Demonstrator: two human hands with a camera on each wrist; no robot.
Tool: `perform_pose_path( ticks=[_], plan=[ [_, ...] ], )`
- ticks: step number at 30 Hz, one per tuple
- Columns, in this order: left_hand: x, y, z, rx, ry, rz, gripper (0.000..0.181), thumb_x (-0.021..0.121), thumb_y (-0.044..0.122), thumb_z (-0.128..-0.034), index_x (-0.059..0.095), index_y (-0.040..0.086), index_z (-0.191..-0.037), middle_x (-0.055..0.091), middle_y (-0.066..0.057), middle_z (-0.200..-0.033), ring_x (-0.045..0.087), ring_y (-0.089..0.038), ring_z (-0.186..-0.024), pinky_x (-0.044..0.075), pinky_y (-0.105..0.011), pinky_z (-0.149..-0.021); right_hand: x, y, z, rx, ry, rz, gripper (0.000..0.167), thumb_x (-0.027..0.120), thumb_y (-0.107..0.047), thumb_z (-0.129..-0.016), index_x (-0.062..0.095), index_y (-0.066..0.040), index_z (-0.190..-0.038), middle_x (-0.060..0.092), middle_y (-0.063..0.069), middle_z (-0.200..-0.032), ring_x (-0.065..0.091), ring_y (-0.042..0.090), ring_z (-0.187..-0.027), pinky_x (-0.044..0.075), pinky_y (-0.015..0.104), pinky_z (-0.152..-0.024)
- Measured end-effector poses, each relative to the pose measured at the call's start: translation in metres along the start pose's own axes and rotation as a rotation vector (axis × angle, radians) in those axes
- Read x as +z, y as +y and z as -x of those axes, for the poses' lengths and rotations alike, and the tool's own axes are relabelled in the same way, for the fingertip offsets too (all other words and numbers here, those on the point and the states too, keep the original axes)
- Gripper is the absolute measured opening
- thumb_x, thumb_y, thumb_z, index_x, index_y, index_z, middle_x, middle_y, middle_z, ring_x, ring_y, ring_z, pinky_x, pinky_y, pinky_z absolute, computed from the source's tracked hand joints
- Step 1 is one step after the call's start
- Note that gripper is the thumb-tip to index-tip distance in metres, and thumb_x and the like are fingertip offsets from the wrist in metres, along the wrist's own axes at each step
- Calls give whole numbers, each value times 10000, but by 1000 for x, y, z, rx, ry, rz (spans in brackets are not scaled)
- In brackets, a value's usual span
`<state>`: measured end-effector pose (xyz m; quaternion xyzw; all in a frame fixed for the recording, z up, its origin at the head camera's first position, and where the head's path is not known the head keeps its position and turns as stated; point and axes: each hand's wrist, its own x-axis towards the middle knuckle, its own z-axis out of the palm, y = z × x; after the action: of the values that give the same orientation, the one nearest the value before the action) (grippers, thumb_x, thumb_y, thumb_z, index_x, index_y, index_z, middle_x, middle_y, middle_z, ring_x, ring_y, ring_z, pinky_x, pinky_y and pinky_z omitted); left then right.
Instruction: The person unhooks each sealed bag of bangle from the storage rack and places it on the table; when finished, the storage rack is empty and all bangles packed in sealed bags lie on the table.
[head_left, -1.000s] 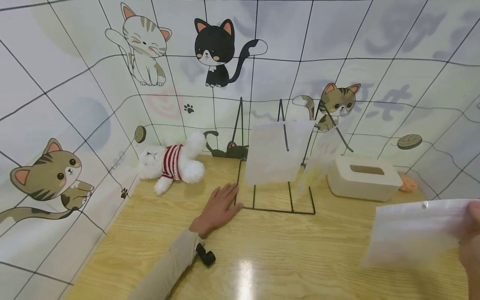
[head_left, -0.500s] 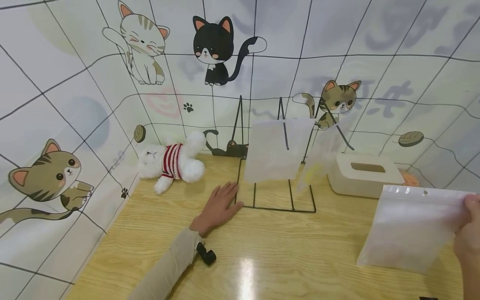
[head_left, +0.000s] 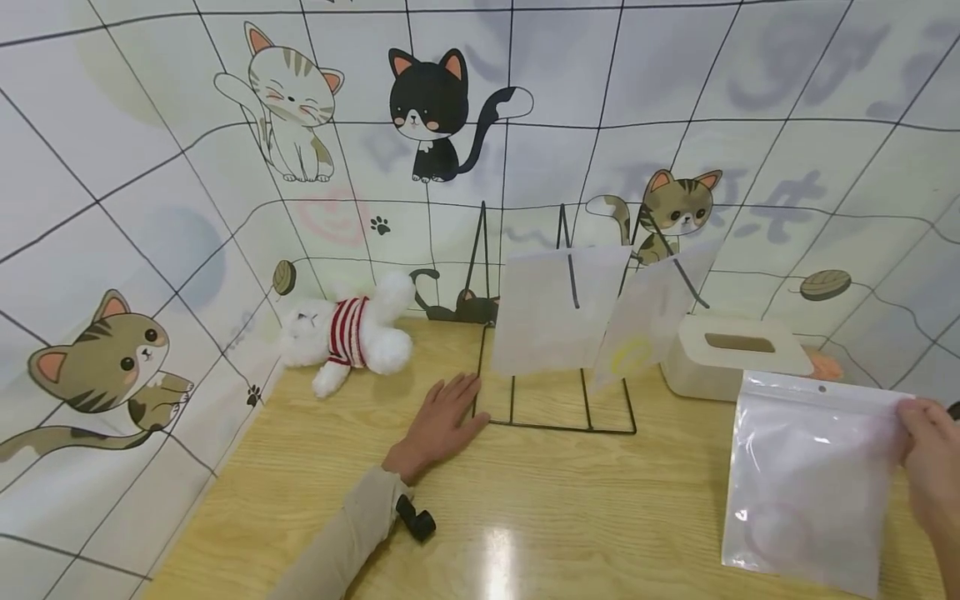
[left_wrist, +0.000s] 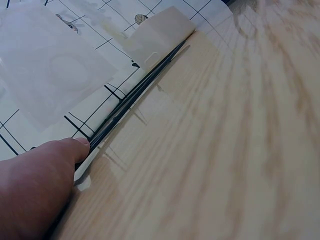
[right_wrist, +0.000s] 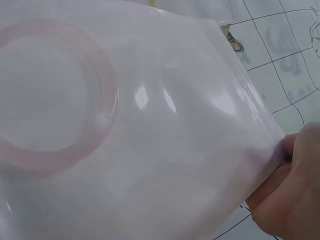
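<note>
1 bag [head_left: 810, 487] held w/ R hand [head_left: 933, 462], L hand [head_left: 442, 423] touching rack [head_left: 589, 428].

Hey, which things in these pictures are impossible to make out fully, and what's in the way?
Head view: the orange thing, partly hidden by the white box; I can't tell what it is.
Head view: the dark thing beside the right hand, cut off by the right edge.
Right wrist view: the pink ring in the bag, cut off by the left edge.
Left wrist view: the left hand, cut off by the left edge.
</note>
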<state>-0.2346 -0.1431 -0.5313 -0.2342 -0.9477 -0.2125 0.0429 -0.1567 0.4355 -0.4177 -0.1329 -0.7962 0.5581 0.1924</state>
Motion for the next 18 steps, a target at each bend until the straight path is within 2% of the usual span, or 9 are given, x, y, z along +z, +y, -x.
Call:
perform_pose_path(
  ticks=[3, 4, 5, 8, 10, 12, 15, 17, 18],
  plan=[
    [0, 0, -1, 1, 10, 1, 694, 376, 547, -1038, 300, 120, -1580, 270, -48, -1652, 211, -246, -1542, 115, -522, -1243, -2, 5, -3, 23, -27, 144, 231, 322, -302, -1102, 517, -294, -979, 429, -239, -941, 398, -43, -831, 334, 91, -627],
    [0, 0, -1, 1, 11, 2, 694, 378, 546, -1038, 300, 119, -1580, 271, -50, -1651, 210, -246, -1542, 115, -522, -1243, -2, 6, -4, 38, -44, 194, 240, 313, -325, -1102, 514, -277, -981, 421, -239, -933, 386, -38, -824, 342, 128, -670],
    [0, -1, -2, 1, 10, 1, 694, 379, 545, -1038, 298, 119, -1580, 271, -53, -1651, 209, -246, -1542, 115, -523, -1243, -3, 7, -5, 56, -64, 247, 260, 304, -355, -1100, 519, -248, -1001, 428, -220, -943, 369, -53, -811, 360, 179, -719],
    [-2, -1, -3, -2, 0, -4, 700, 368, 553, -1038, 285, 123, -1584, 257, -50, -1655, 196, -240, -1546, 112, -518, -1245, -5, 11, -9, 74, -145, 419, 390, 282, -413, -1093, 523, -107, -1113, 458, -145, -994, 333, -136, -792, 383, 183, -708],
    [-2, -1, -4, -3, -3, -7, 698, 365, 552, -1039, 281, 125, -1585, 252, -48, -1657, 192, -239, -1547, 111, -518, -1245, -6, 15, -12, 54, -198, 481, 495, 277, -405, -1095, 476, 40, -1182, 463, -110, -987, 326, -158, -763, 415, 196, -679],
    [-3, -1, -4, -4, -3, -7, 697, 367, 550, -1039, 279, 126, -1586, 250, -47, -1658, 193, -240, -1547, 112, -518, -1245, -7, 18, -14, 17, -258, 514, 537, 274, -370, -1100, 431, 122, -1247, 504, -32, -1002, 338, -182, -731, 406, 156, -565],
    [-3, -2, -3, -3, 5, -2, 692, 385, 536, -1037, 292, 119, -1581, 263, -54, -1653, 206, -250, -1543, 114, -523, -1244, -9, 22, -18, -11, -352, 557, 547, 240, -345, -1104, 411, 154, -1249, 554, 56, -997, 364, -175, -702, 424, 170, -557],
    [-3, -2, -3, -6, 2, -2, 694, 384, 538, -1037, 285, 122, -1584, 259, -51, -1654, 202, -250, -1544, 110, -519, -1246, -10, 24, -20, 6, -399, 586, 575, 217, -353, -1104, 397, 170, -1263, 549, 244, -1054, 377, -172, -694, 441, 181, -561],
    [-3, -1, -4, -7, 0, 0, 695, 385, 538, -1037, 283, 121, -1584, 257, -52, -1655, 200, -251, -1545, 108, -519, -1246, -11, 26, -21, 20, -412, 601, 583, 214, -358, -1103, 398, 172, -1261, 550, 271, -1061, 393, -150, -697, 450, 192, -563]
  ],
)
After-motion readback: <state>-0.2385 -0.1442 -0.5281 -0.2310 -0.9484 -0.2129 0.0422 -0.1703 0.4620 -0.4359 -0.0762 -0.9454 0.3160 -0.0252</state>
